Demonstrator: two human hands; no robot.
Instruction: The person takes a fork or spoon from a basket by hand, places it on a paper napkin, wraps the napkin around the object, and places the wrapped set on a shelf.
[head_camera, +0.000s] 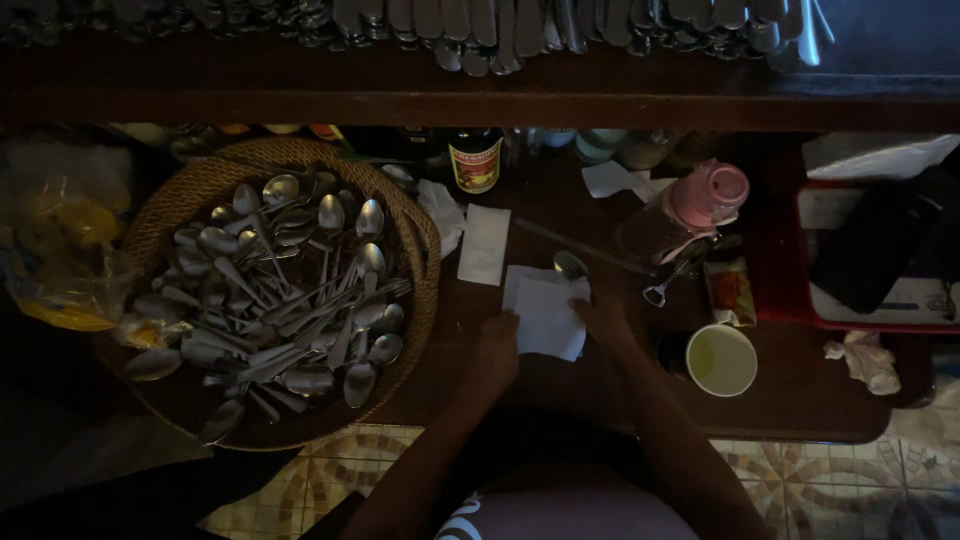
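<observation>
Flanking a white napkin (547, 318), left hand (497, 352) and right hand (602, 318).

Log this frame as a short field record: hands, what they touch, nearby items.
left hand: rests on the left edge of the white napkin
right hand: on the napkin's right edge
napkin: flat on the dark wooden table, partly folded
spoon: lies at the napkin's top edge, bowl showing
second napkin: folded, apart, upper left
wicker basket: left of the hands, full of loose spoons and forks
cup: right of the right hand, upright
pink-lidded jar: upper right
lighting: dim, finger detail unclear
</observation>
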